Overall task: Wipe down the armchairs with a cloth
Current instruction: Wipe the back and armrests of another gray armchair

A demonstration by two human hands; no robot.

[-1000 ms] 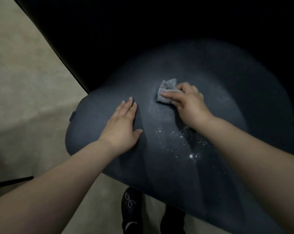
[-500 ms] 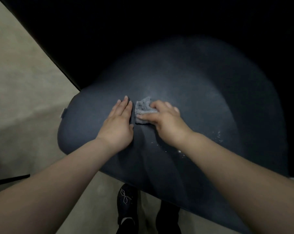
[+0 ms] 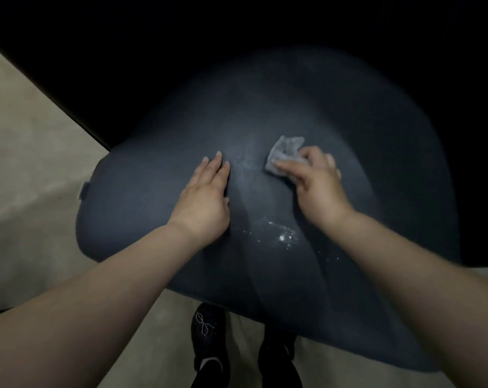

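Observation:
A dark blue-grey armchair (image 3: 349,141) with a rounded, padded surface fills the middle of the head view. My right hand (image 3: 315,183) grips a small crumpled grey cloth (image 3: 284,154) and presses it on the padding. Flat on the same surface, a little to the left of the cloth, lies my left hand (image 3: 206,197) with straight fingers. White specks (image 3: 282,236) dot the padding just below my right wrist.
Beige floor (image 3: 27,152) spreads to the left and under the chair's near edge. My dark shoes (image 3: 209,343) stand below that edge. Everything beyond the chair's far side is black shadow.
My right hand has slid the cloth from beside my left hand's fingers back to the right. The left hand has stayed flat in about the same place.

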